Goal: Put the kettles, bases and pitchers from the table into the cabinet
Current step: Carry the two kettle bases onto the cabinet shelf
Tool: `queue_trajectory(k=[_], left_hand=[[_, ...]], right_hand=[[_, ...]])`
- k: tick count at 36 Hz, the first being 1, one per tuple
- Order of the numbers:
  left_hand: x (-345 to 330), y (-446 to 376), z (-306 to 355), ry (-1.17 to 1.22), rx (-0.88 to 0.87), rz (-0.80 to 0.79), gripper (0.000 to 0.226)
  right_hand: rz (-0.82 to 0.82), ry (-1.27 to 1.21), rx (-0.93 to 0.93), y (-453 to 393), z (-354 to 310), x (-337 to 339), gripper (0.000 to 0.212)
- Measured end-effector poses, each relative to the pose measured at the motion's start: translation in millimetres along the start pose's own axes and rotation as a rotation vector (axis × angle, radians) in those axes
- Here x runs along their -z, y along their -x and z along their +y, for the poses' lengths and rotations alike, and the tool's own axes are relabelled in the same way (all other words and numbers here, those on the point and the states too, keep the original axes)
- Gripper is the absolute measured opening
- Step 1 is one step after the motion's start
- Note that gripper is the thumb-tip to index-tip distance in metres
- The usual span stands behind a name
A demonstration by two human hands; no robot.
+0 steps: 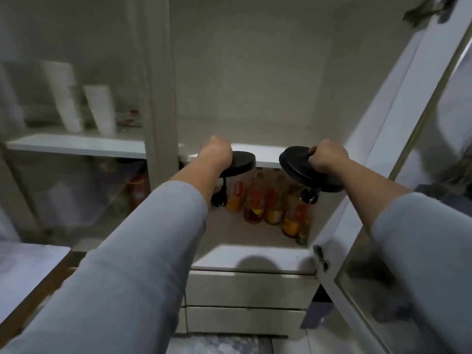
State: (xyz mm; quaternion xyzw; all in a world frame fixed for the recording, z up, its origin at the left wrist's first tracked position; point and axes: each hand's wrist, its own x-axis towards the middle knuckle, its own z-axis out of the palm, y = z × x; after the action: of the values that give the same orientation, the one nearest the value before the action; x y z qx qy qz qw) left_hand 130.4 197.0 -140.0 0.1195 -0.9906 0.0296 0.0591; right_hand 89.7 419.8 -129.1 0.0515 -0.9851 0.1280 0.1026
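Both my hands are raised into the open white cabinet [255, 85]. My left hand [215, 154] grips a round black kettle base [241, 162] held flat at the front edge of the middle shelf [265, 155]; its black cord and plug [219, 199] dangle below. My right hand [325, 155] grips a second black kettle base [300, 171], tilted, just in front of the same shelf's right end. A dark plug [310, 196] hangs under it. No kettles or pitchers are in sight.
Several orange and yellow bottles [268, 203] stand on the lower shelf. The glass door [398, 154] hangs open at the right. Behind the shut left glass door are white cup stacks [84, 103]. Two drawers [250, 287] sit below; a table corner [28, 272] is at left.
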Motion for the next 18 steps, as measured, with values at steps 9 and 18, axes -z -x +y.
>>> queue_trajectory(k=[9, 18], left_hand=[[15.9, -96.4, 25.1, 0.042, -0.069, 0.077, 0.036], [19.6, -211.0, 30.5, -0.022, -0.171, 0.076, 0.028]], right_hand=[[0.061, -0.024, -0.089, -79.7, 10.9, 11.1, 0.036], [0.093, -0.142, -0.189, -176.8, 1.0, -12.6, 0.035]])
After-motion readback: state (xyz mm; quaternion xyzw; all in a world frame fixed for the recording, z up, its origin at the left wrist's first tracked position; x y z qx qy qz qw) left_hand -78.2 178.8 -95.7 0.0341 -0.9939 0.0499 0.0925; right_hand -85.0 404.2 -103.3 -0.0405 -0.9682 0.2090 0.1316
